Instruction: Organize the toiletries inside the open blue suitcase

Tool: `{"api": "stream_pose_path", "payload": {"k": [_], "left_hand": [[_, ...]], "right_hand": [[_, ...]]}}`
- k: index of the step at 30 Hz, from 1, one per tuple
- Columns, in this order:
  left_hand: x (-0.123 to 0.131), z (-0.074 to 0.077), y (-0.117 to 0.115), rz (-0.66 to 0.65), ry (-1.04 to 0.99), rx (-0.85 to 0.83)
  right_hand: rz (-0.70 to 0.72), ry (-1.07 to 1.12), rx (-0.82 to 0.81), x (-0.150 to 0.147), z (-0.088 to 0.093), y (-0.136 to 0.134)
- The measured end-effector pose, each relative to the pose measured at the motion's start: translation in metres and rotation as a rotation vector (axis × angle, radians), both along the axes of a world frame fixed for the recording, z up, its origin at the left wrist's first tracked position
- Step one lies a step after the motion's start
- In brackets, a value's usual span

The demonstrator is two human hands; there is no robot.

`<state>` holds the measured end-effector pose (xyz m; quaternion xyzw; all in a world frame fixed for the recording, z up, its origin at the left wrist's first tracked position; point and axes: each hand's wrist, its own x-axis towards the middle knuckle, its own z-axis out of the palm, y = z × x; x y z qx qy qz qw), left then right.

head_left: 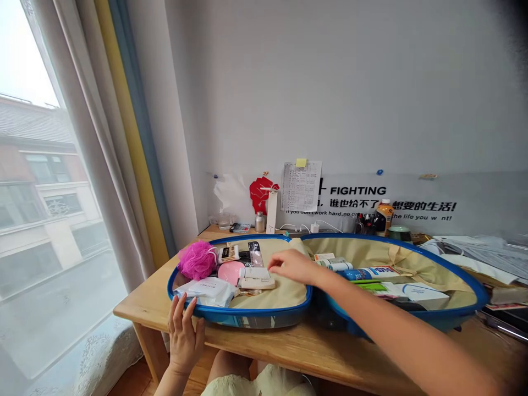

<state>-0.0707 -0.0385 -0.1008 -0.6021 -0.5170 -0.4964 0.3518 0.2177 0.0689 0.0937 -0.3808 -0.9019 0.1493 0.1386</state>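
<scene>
My left hand [185, 330] rests at the front left rim of an open suitcase [272, 320], fingers stretched out and apart over the blue edge. Over the left half, my right hand [291, 265] has its fingers bent together at the right end of a white tube [253, 273]; the finger pads are partly hidden. Just below that tube lies another tube with printing [258, 283]. A pink round item [231, 272], a magenta bath puff [197, 260], a white soft packet [208, 290], and a pack of cotton swabs [229, 253] lie around them.
The right half holds a blue tube [365, 273], a white box [424, 295] and a green packet [373, 286]. Behind stand an orange-labelled bottle [383, 216] and a white upright box [272, 212]. Papers and cables [474, 253] lie right on the wooden table [144, 289].
</scene>
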Motion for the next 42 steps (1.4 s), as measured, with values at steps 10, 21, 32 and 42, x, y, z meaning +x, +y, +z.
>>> {"api": "stream_pose_path", "payload": {"k": [10,21,32,42], "left_hand": [[0.000,-0.003,0.001,0.010,-0.020,-0.010],[0.001,0.000,-0.002,-0.007,-0.008,-0.004],[0.001,-0.001,-0.001,0.011,-0.020,-0.012],[0.003,0.001,-0.001,0.002,-0.029,-0.012]], "right_hand": [[-0.205,-0.344,-0.035,0.149,0.005,0.041],[-0.216,-0.562,0.170,0.155,-0.024,0.030],[-0.341,-0.496,0.341,0.147,-0.006,0.029],[-0.424,0.356,0.196,0.109,0.064,0.010]]}}
